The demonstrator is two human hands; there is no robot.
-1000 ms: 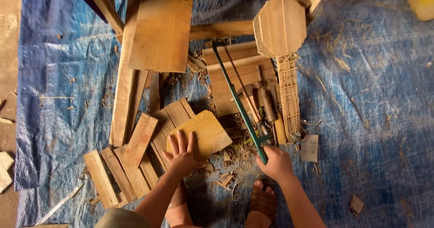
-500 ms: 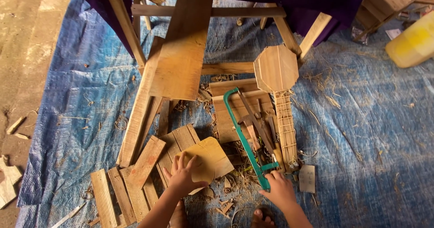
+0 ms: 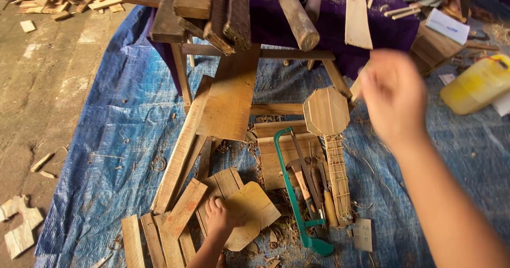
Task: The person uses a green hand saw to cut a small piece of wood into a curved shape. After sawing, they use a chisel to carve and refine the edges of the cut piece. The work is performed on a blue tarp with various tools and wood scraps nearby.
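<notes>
My left hand (image 3: 219, 218) lies flat, fingers apart, on the edge of a pale cut wooden board (image 3: 255, 212) with a rounded end, which rests on short wooden slats (image 3: 183, 209). My right hand (image 3: 393, 95) is raised high at the right, blurred by motion and empty, well above the ground. A green-framed hacksaw (image 3: 298, 204) lies on the blue tarp (image 3: 117, 140) just right of the board, with no hand on it. Beside it are a hammer and chisels (image 3: 311, 185).
An octagonal wooden instrument body with a strung neck (image 3: 326, 111) lies right of the saw. Long planks (image 3: 228, 98) lean against a wooden bench under a purple cloth (image 3: 329, 23). A yellow jerrycan (image 3: 478, 84) stands at the right. Wood scraps (image 3: 18, 225) lie on the bare floor.
My right hand has let go of the green hacksaw, which now lies on the tarp, and has risen to the upper right. My left hand stays on the board. The view has tilted up.
</notes>
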